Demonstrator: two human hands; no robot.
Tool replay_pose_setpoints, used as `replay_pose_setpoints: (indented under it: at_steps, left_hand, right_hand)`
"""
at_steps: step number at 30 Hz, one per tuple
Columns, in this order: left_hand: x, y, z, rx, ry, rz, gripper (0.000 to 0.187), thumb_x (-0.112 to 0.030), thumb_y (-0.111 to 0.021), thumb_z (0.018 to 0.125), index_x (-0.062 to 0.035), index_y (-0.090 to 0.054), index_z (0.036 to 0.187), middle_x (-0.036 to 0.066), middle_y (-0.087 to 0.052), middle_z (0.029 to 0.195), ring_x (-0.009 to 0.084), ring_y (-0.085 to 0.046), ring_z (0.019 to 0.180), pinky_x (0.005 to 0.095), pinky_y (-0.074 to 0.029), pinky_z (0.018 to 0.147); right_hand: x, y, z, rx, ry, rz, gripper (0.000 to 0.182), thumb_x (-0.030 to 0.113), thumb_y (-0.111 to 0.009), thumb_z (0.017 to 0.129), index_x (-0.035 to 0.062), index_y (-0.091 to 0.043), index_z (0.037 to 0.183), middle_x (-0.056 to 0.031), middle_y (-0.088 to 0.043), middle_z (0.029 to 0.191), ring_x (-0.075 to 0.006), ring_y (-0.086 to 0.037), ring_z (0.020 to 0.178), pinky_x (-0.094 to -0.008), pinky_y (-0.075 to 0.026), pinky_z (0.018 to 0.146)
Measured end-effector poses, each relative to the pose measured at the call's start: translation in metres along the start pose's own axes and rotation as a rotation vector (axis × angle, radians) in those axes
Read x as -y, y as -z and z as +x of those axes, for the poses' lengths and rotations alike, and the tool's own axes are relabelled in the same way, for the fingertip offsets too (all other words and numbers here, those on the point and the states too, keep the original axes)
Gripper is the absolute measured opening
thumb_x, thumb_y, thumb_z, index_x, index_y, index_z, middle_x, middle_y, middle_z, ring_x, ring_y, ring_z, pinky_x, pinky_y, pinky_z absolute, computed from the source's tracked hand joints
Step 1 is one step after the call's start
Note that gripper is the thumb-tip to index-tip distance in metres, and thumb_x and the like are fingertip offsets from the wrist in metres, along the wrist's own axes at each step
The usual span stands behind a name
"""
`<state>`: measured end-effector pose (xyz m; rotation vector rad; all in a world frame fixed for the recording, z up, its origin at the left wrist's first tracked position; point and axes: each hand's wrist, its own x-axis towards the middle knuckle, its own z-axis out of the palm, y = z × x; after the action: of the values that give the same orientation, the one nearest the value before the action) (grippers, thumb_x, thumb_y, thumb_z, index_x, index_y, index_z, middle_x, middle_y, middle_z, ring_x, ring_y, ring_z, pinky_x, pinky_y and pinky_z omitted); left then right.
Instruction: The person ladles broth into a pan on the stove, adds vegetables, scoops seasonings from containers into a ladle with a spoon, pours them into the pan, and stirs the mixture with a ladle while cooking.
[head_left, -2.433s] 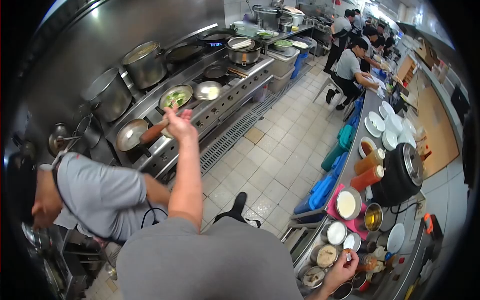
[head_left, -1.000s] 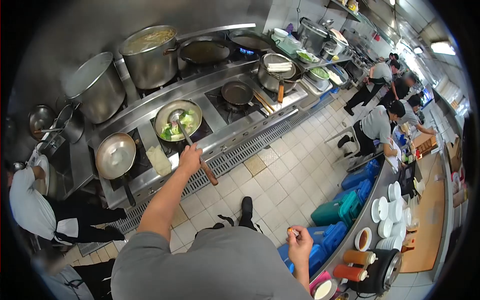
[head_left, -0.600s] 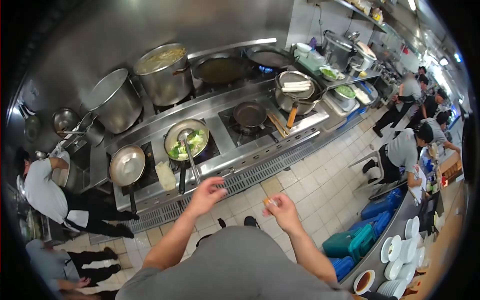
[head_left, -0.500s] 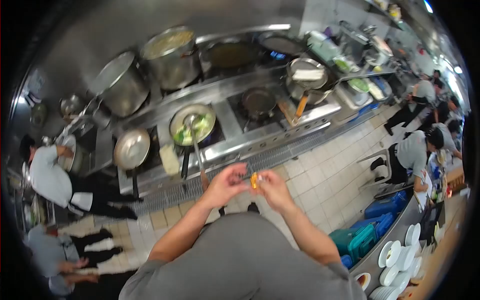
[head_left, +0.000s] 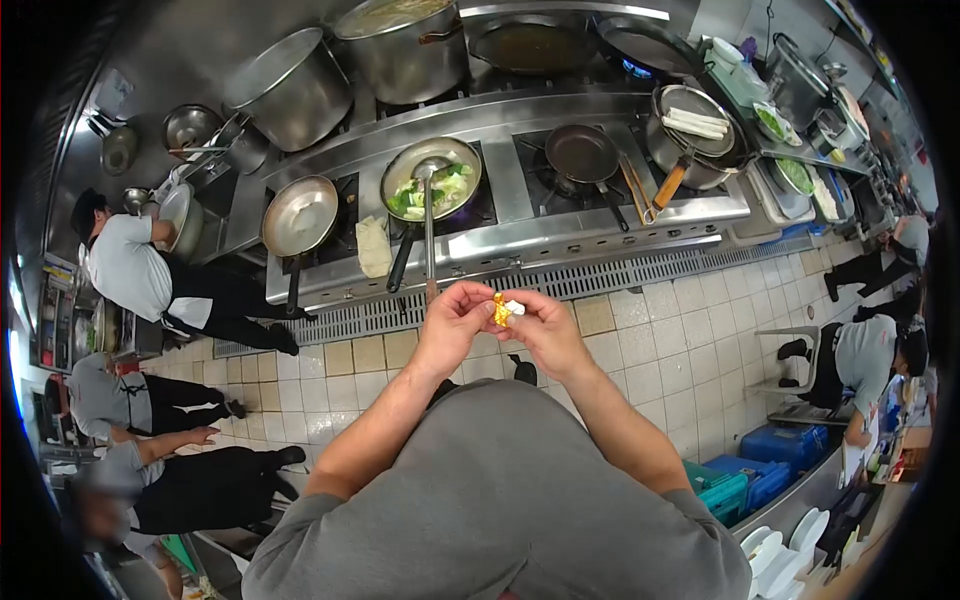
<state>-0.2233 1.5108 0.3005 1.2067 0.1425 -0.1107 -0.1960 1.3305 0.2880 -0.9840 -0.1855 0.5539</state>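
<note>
Fingers (head_left: 466,292) partly hide the gold wrapper (head_left: 501,311) (shape unclear).

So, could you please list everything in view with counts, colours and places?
Small item: one, gold and white, between both hands
Stove: one, silver, ahead
Middle pan: one, silver, on the stove
Greens: one batch, green, inside it
Ladle: one, silver, in it too
Left pan: one, silver, stove's left
Cloth: one, pale, between those pans
Dark pan: one, black, stove's right
Stockpots: two, silver, back left
Other cookware: several, silver or dark, around the stove
Bins: several, blue and teal, lower right
Plates: several, white, bottom right
Co-workers: several, grey-and-black clothing, both sides
Left hand: one, bare, pinching the small item
Right hand: one, bare, pinching it too
</note>
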Motion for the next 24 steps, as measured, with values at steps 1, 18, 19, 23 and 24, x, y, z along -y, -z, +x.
replay_pose_setpoints:
  at_steps: [1, 18, 19, 23, 24]
  left_hand:
    - [-0.002, -0.002, -0.002, -0.039, -0.034, 0.02, 0.007, 0.0, -0.061, 0.099, 0.0001, -0.064, 0.105, 0.007, -0.069, 0.099, 0.0135, -0.067, 0.084, 0.0291, -0.059, 0.076]
    - [-0.004, 0.055, 0.006, 0.035, 0.11, -0.115, 0.015, -0.007, -0.066, 0.099, 0.0002, -0.066, 0.113, 0.007, -0.071, 0.102, 0.0143, -0.069, 0.096, 0.0314, -0.06, 0.086]
    - [-0.006, 0.062, 0.006, 0.022, 0.106, -0.115, 0.015, -0.007, -0.067, 0.098, -0.0007, -0.065, 0.112, 0.006, -0.071, 0.099, 0.0129, -0.07, 0.094, 0.0289, -0.06, 0.08]
    - [-0.02, 0.091, 0.007, 0.095, 0.053, -0.016, 0.018, -0.007, -0.068, 0.097, -0.0035, -0.063, 0.114, 0.004, -0.072, 0.099, 0.0111, -0.071, 0.088, 0.0209, -0.047, 0.06]
    - [-0.025, 0.093, 0.006, 0.098, 0.058, -0.025, 0.018, -0.007, -0.068, 0.097, -0.0035, -0.063, 0.114, 0.004, -0.072, 0.099, 0.0111, -0.071, 0.088, 0.0209, -0.047, 0.06]
  right_hand:
    - [-0.002, 0.002, 0.001, 0.038, 0.015, 0.043, 0.034, 0.001, -0.059, 0.1, -0.0029, -0.059, 0.133, -0.0104, -0.069, 0.11, -0.017, -0.069, 0.096, -0.0311, -0.059, 0.085]
    - [-0.008, -0.033, 0.035, -0.044, 0.351, -0.808, 0.011, -0.008, -0.065, 0.087, -0.0016, -0.067, 0.095, -0.0125, -0.067, 0.114, -0.0179, -0.07, 0.09, -0.0288, -0.059, 0.078]
    - [-0.009, -0.039, 0.037, -0.046, 0.345, -0.82, 0.011, -0.008, -0.065, 0.087, -0.0016, -0.067, 0.095, -0.0125, -0.067, 0.114, -0.0179, -0.07, 0.09, -0.0288, -0.059, 0.078]
    - [-0.021, -0.06, 0.046, -0.027, 0.33, -0.713, 0.014, -0.011, -0.061, 0.086, -0.0009, -0.066, 0.095, -0.0124, -0.066, 0.12, -0.0175, -0.07, 0.092, -0.0283, -0.058, 0.079]
    - [-0.023, -0.062, 0.05, -0.048, 0.283, -0.609, 0.015, -0.011, -0.061, 0.086, -0.0007, -0.065, 0.095, -0.0123, -0.066, 0.121, -0.0172, -0.07, 0.092, -0.028, -0.058, 0.08]
